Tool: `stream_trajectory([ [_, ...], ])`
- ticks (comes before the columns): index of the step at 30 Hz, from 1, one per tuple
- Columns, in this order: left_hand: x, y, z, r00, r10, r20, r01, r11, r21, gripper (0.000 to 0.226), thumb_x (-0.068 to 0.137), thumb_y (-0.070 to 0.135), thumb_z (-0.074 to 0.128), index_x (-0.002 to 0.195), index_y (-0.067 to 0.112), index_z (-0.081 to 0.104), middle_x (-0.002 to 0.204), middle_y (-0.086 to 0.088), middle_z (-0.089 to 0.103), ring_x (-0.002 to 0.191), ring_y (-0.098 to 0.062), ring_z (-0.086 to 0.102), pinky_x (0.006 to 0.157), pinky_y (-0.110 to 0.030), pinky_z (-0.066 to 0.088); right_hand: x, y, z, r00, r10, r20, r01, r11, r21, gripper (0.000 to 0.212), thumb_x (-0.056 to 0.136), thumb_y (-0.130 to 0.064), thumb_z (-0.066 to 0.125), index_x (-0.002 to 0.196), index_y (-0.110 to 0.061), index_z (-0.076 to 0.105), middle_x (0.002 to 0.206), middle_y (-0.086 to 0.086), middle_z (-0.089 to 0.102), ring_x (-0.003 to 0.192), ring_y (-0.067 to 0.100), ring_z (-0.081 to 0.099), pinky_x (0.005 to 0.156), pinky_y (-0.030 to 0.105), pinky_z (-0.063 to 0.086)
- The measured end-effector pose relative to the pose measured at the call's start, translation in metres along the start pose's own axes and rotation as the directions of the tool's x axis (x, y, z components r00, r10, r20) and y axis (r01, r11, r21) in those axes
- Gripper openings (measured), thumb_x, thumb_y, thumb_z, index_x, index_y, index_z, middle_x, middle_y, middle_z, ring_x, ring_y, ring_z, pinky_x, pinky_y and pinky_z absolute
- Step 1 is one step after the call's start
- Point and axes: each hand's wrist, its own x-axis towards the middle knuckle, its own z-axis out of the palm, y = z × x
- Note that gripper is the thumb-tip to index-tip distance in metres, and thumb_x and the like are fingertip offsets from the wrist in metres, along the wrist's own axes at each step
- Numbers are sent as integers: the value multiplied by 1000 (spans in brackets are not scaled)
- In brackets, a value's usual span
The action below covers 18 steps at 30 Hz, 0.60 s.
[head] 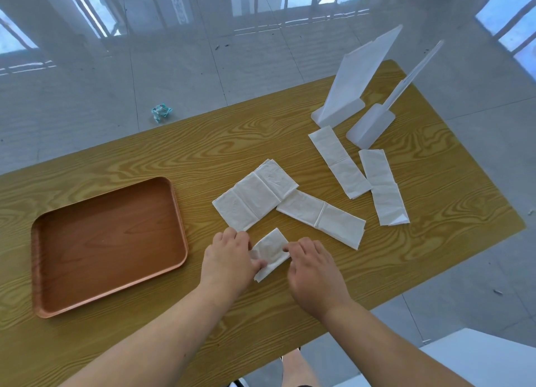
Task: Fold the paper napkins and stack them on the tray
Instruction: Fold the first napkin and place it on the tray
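Note:
A small folded white napkin [271, 251] lies on the wooden table between my hands. My left hand [229, 259] pinches its left edge and my right hand [314, 270] presses its right edge with the fingertips. Just beyond lie a wider napkin [255, 195] and a long strip napkin [324, 217] that overlap each other. Two more long napkins [339, 160] [384, 186] lie farther right. The brown tray [40, 270] sits to the left with nothing in it.
Two white upright plastic stands [342, 108] [371, 128] occupy the table's far right corner. The table's right edge [464, 259] runs close to the napkins. A crumpled blue-green wrapper [161, 113] lies on the tiled floor beyond the table.

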Motion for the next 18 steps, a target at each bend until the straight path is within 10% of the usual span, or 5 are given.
stream_trajectory([
  [7,4,-8,-11,990,63,127,-12,929,-370,21,84,20,70,75,34,56,74,12,65,69,-6,60,55,-22,44,30,-13,-13,985,108,132,-138,958,250,72,91,-30,60,156,-24,29,155,-5,38,146,15,28,118,34,28],
  [12,-3,-40,-45,990,-3,138,104,678,-728,28,78,16,70,92,39,64,72,19,67,60,1,57,55,-16,47,68,-41,-35,932,157,327,-323,767,554,15,87,-19,66,100,-26,72,88,1,72,73,10,62,64,31,51],
  [18,-12,-114,-87,945,-164,285,325,343,-881,22,88,1,80,107,10,74,90,-6,77,72,-16,69,62,-27,54,107,-112,-30,870,83,486,-473,418,775,11,94,-8,68,104,-9,74,88,7,73,75,16,66,65,29,52],
])
